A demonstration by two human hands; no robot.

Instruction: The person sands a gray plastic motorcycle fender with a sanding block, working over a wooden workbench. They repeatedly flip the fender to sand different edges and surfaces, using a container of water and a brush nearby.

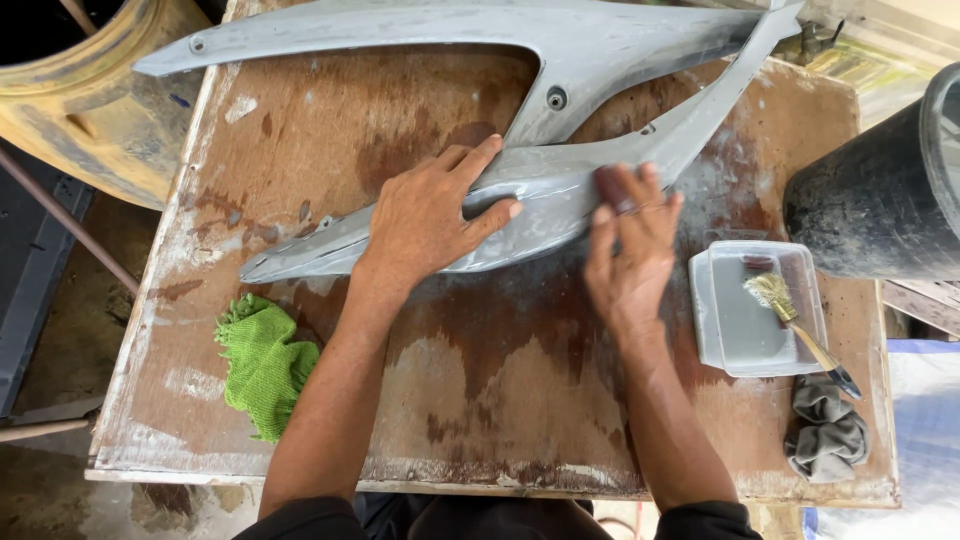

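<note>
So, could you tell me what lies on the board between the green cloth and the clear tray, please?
In the head view, only the person's two forearms cross that stretch; under them the wet board between green cloth and tray is bare.

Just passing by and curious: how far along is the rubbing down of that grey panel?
Midway, seemingly. The grey panel already looks dull and wet. The left hand steadies it while the right hand rubs with a small dark pad. The brush and green cloth lie unused.
</note>
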